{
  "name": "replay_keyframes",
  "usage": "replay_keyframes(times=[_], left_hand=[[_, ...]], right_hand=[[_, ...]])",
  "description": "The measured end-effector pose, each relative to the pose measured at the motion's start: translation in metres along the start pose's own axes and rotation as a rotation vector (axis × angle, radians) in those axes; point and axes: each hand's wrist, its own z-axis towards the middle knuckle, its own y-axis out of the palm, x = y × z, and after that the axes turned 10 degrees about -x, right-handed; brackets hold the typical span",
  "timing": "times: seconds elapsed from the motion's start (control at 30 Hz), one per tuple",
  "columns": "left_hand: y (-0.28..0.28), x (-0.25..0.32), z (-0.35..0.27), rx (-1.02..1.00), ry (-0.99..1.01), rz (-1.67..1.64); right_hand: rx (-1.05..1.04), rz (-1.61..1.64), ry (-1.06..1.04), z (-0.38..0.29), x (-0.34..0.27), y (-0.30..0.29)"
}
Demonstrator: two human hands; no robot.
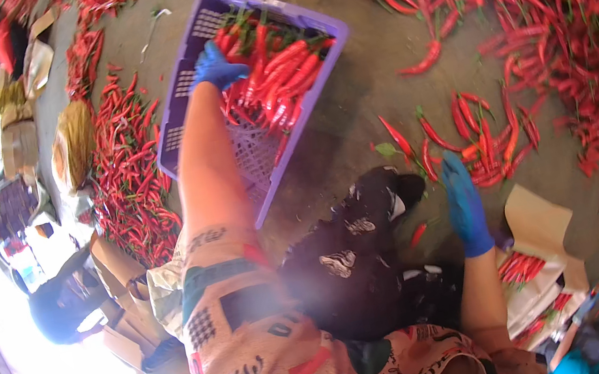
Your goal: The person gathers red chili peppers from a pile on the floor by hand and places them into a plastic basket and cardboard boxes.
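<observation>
My left hand (218,68), in a blue glove, reaches into a purple plastic crate (289,180). Its thumb is spread from the fingers, beside red chili peppers (279,73) that fill the far part of the crate. Those peppers lie roughly side by side, with some green stems at the far end. The crate's near part shows its bare lattice bottom. My right hand (463,203), also blue-gloved, is held out straight with nothing visible in it. Just beyond and to the right of it, a small group of loose red chilies (488,150) lies on the floor.
A large heap of red chilies (538,6) spreads along the far and right side. Another pile (130,163) lies left of the crate. At lower right stands an open cardboard box (540,220) with chilies; a person (597,339) is behind it. Cardboard boxes (123,314) stand at left.
</observation>
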Motion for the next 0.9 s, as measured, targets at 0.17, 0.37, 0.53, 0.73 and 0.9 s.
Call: replay_keyframes(times=[0.17, 0.37, 0.53, 0.73, 0.9], left_hand=[[-0.032, 0.048, -0.078, 0.653, 0.473, 0.143], [0.082, 0.194, -0.21, -0.205, 1.002, -0.196], [0.171, 0.227, -0.177, -0.478, 0.959, 0.373], [0.167, 0.209, -0.177, -0.341, 0.745, 0.131], [0.178, 0.197, -0.136, -0.101, 0.745, -0.219]], right_hand=[[0.022, -0.663, 0.476, -0.037, 0.023, -0.035], [-0.044, -0.712, 0.555, -0.007, 0.011, -0.05], [0.32, -1.506, -0.176, 0.084, 0.053, -0.049], [0.436, -0.869, -0.126, 0.085, 0.049, -0.042], [0.815, 0.568, 0.162, 0.019, 0.045, -0.056]])
